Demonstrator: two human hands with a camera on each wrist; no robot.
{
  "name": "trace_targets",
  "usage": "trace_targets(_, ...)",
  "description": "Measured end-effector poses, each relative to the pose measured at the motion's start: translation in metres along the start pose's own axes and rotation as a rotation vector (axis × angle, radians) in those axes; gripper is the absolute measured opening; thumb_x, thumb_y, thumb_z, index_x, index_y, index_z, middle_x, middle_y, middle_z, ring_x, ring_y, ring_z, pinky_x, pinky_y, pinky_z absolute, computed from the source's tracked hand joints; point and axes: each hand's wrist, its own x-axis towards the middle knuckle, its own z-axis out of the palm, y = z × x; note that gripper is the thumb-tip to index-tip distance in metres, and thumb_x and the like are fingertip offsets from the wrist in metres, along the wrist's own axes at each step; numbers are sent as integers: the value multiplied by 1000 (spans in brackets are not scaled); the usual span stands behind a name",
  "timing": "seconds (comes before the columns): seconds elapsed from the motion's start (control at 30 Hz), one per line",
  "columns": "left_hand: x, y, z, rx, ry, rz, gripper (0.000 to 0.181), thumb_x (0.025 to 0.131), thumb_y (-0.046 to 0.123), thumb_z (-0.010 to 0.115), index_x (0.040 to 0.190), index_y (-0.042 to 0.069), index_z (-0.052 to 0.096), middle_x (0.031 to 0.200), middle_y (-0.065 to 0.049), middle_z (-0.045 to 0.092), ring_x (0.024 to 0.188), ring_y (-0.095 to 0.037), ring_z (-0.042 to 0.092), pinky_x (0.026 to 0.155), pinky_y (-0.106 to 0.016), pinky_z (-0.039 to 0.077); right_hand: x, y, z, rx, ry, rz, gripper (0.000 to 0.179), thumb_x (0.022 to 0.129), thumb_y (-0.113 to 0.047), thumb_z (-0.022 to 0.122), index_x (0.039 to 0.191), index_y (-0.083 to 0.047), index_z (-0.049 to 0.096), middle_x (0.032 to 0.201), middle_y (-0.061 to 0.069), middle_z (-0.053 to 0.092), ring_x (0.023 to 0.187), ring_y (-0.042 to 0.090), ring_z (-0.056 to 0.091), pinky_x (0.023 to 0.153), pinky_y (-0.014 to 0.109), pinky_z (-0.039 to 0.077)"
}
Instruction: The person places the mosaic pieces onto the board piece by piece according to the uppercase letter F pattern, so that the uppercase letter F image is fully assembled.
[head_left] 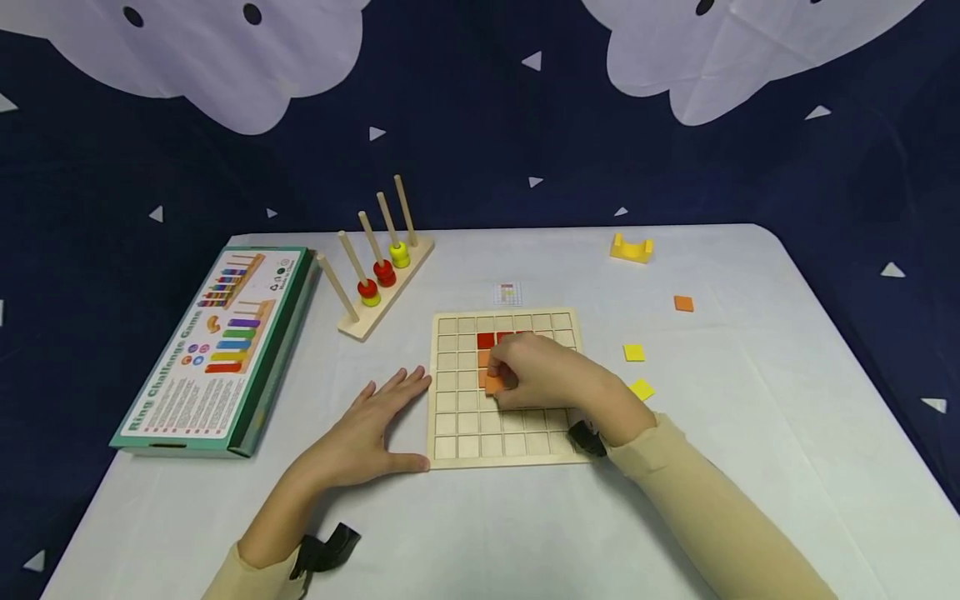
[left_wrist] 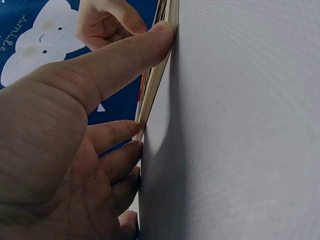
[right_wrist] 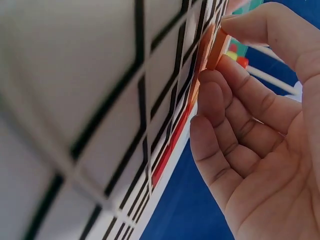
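Observation:
A wooden grid board (head_left: 456,423) lies flat on the white table. Red tiles (head_left: 486,340) fill cells in one of its upper rows, with orange tiles (head_left: 483,358) below them; the right hand covers part of this area. Between thumb and fingertips, my right hand (head_left: 551,373) pinches an orange square tile (right_wrist: 217,49), held tilted close over the grid just below the other orange ones. My left hand (head_left: 367,435) rests at the board's left side, fingers spread, with thumb and fingertips against the edge.
Right of the board lie two yellow tiles (head_left: 633,353), a loose orange tile (head_left: 683,303) and a yellow curved piece (head_left: 632,249). A small pattern card (head_left: 507,293) sits behind it. A peg stand (head_left: 363,323) with red and yellow rings and a game box (head_left: 213,350) stand left.

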Motion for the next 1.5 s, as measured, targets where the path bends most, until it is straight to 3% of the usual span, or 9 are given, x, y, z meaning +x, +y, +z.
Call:
trace_targets(0.5,-1,1,-2,2,-10,-10,111,76,36,97,168,15,39,177,-6,31,167,-35,22,132,-72,9,0,-13,11,15,-37,-19,10,82,-10,79,90,-12,73,85,-3,64,77,9,56,70,23,50)
trace_targets(1.03,-1,2,-2,4,-4,-1,110,76,36,97,168,14,39,177,-7,33,167,-36,23,131,-73,10,0,-11,12,-7,-22,-40,11,83,-6,78,92,-11,73,86,-1,65,78,9,55,71,22,50)
trace_targets(1.5,-1,0,-1,5,-2,7,111,76,36,97,168,14,38,177,-7,32,167,-37,23,131,-74,9,-7,-6,1,4,-19,18,17,85,-14,79,102,-12,75,93,-2,67,83,11,56,76,26,50)
